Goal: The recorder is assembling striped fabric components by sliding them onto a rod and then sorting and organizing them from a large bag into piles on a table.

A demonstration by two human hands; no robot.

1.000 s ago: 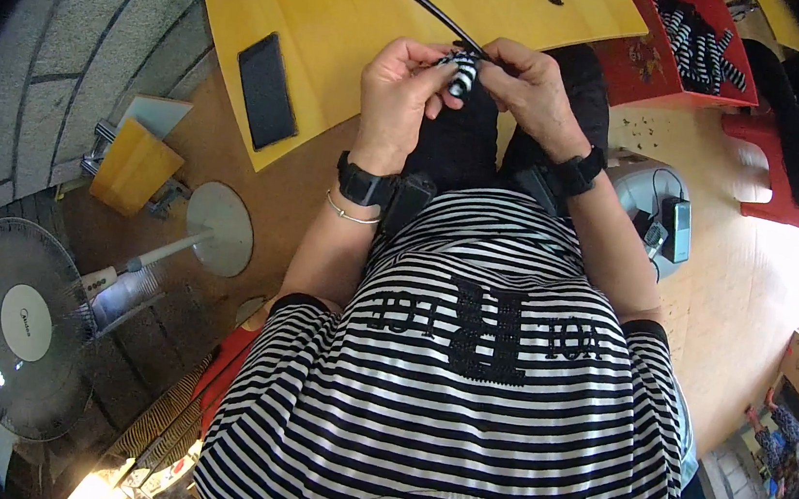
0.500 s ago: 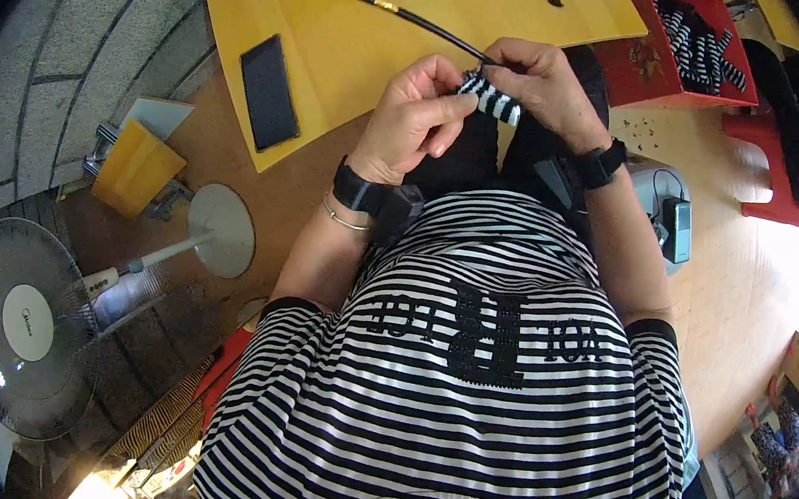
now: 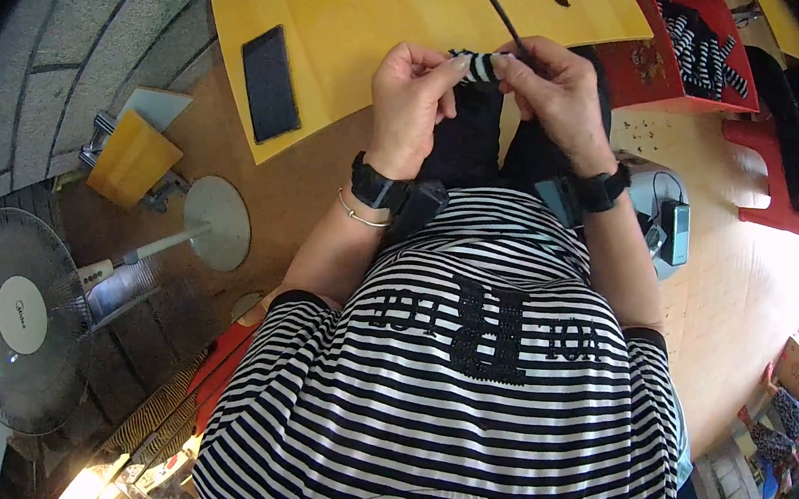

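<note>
A small black-and-white striped knitted piece (image 3: 480, 67) is stretched between my two hands, over my lap at the table's near edge. My left hand (image 3: 411, 100) pinches its left end between thumb and index finger, the other fingers curled. At the right end, my right hand (image 3: 559, 99) has thumb and fingers closed on the fabric. A thin black stick (image 3: 493, 4), chopstick-like, juts up and left from my right hand's fingers; its far tip runs out at the upper edge. How it sits against the fabric is hidden by the fingers.
A dark phone (image 3: 271, 85) lies on the yellow table (image 3: 376, 13), with a small dark scrap (image 3: 562, 2) farther back. At the upper right, a red box (image 3: 632, 74) holds striped knitted pieces (image 3: 698, 52). A fan (image 3: 21, 315) stands left; a red stool (image 3: 769, 157) is right.
The knitted piece has gone up and slightly left, turning more level between the hands. The stick has swung steeper, its gold-banded end leaving the view. My right hand has risen slightly.
</note>
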